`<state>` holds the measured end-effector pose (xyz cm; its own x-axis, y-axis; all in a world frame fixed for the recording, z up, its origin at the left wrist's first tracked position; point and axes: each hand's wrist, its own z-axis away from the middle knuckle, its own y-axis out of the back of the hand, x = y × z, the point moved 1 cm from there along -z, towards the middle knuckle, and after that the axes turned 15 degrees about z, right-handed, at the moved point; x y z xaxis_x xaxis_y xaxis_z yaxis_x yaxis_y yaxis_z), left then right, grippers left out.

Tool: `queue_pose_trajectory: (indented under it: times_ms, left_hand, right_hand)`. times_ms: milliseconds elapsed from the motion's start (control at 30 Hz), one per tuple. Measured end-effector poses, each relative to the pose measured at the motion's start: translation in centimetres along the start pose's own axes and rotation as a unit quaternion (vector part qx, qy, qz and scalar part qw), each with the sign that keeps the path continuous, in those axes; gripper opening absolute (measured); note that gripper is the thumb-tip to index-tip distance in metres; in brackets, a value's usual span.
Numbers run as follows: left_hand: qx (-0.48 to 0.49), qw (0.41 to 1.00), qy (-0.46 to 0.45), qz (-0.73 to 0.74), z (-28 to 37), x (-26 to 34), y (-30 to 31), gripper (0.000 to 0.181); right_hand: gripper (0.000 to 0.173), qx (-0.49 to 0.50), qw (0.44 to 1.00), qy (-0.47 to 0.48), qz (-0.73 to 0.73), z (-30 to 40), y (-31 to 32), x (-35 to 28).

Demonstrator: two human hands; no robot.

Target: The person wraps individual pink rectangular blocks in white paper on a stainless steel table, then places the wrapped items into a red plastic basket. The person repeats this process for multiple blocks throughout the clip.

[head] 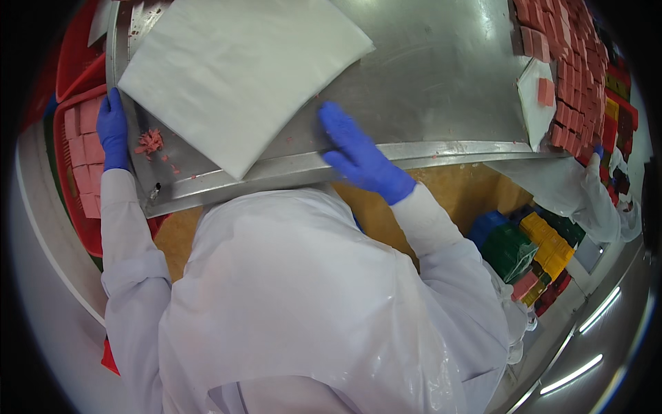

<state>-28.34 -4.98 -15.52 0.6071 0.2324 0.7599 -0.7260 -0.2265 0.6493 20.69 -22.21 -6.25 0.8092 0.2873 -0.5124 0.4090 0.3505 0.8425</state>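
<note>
A stack of white sheets (243, 67), probably paper or thin film, lies askew on a stainless steel worktable (439, 83). My left hand (113, 127), in a blue glove, rests against the table's left rim; whether its fingers grip the rim is hidden. Blue-gloved too, my right hand (357, 152) is over the raised front rim, just right of the stack's near corner. It looks blurred, has its thumb apart from the fingers and holds nothing. Pink meat scraps (150, 142) lie on the steel between my left hand and the sheets.
Left of the table, a red crate (64, 150) holds pink blocks (85, 150). Many cut pink blocks (571, 88) cover the table's far right, beside a white board (535, 114) bearing one block. Another person (595, 191) stands there. Stacked coloured crates (548, 243) are behind, at right.
</note>
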Motion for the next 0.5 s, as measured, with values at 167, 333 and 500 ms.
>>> queue_pose_trajectory:
  times_ms: [167, 333, 500]
  left_hand:
    - [-0.004, 1.0, 0.015, -0.002, 0.6, -0.6, 0.6, 0.055]
    - [-0.018, 1.0, 0.011, 0.024, -0.3, -0.6, 0.3, 0.056]
    - [-0.007, 1.0, -0.013, 0.023, -1.4, -1.7, 0.3, 0.059]
  right_hand:
    - [0.054, 0.287, 0.874, -0.361, -0.153, 8.5, 2.1, 7.9]
    - [0.055, 0.305, 0.783, -0.535, -0.088, 8.1, 2.3, 8.2]
    - [0.057, 0.28, 0.847, -0.446, -0.076, 5.0, -0.6, 8.4]
